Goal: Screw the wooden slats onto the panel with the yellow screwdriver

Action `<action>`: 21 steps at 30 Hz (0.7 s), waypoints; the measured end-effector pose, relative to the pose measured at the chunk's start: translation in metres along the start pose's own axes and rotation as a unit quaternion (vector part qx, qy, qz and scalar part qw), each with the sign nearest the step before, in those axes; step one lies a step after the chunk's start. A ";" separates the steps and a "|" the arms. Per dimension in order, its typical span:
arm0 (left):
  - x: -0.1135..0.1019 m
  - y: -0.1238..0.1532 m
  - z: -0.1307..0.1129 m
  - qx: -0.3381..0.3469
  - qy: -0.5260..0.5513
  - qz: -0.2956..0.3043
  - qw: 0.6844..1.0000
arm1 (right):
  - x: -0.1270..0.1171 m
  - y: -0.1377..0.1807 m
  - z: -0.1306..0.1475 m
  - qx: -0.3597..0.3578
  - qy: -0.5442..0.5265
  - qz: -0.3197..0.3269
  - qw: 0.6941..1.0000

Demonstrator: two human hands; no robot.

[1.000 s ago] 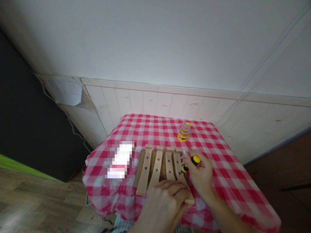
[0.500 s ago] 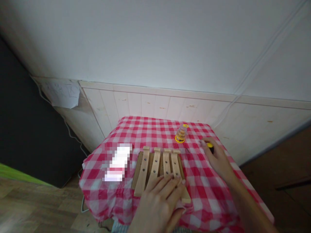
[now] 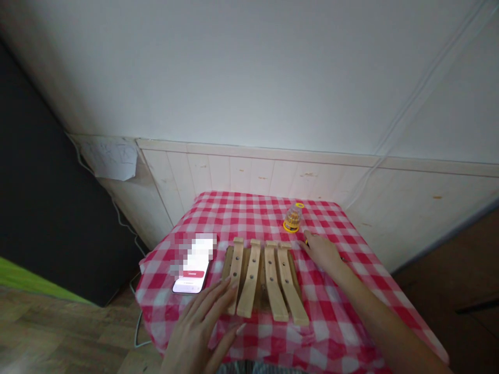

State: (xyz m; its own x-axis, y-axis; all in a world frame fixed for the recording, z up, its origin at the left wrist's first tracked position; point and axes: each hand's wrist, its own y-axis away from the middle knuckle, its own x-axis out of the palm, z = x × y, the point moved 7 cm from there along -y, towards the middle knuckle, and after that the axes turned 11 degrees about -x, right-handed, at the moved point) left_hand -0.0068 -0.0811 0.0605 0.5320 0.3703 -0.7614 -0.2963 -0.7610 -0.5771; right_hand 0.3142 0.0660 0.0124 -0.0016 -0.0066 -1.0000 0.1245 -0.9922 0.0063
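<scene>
Several pale wooden slats [image 3: 249,288], with dark screws in them, lie side by side on a brown wooden base [image 3: 226,265] on the table. My left hand [image 3: 202,322] is open, fingers spread, its fingertips on the lower part of the leftmost slat. Just beyond the rightmost slat, my right hand [image 3: 322,252] is closed, low over the cloth. A bit of yellow [image 3: 306,241] shows at its fingers, from the yellow and black screwdriver mostly hidden in it. Behind that hand stands a clear dome case [image 3: 293,219] with a yellow base and golden bits inside.
A lit phone [image 3: 193,270] lies left of the slats, partly blurred out. The red and white checked cloth [image 3: 241,213] covers the table, whose back edge meets a panelled wall [image 3: 257,174]. A dark cabinet [image 3: 50,182] stands at the left.
My left hand has shifted left, off the right-hand slats to the leftmost one. My right hand has moved left, towards the slats' upper right end, with the screwdriver. The view has shifted slightly.
</scene>
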 end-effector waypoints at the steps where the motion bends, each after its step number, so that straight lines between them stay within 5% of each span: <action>1: 0.000 0.001 0.001 -0.003 0.006 0.001 1.000 | 0.002 0.000 0.000 -0.007 0.003 0.005 1.000; 21: 0.017 -0.007 -0.003 -0.022 0.067 0.046 0.996 | -0.003 0.010 0.004 0.003 0.072 -0.020 0.997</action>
State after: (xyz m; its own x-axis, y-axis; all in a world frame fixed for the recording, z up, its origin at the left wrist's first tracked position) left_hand 0.0066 -0.0708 0.0524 0.6067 0.2262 -0.7621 -0.3141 -0.8124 -0.4912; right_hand 0.3118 0.0560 0.0158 0.1367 0.0498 -0.9894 0.1215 -0.9920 -0.0331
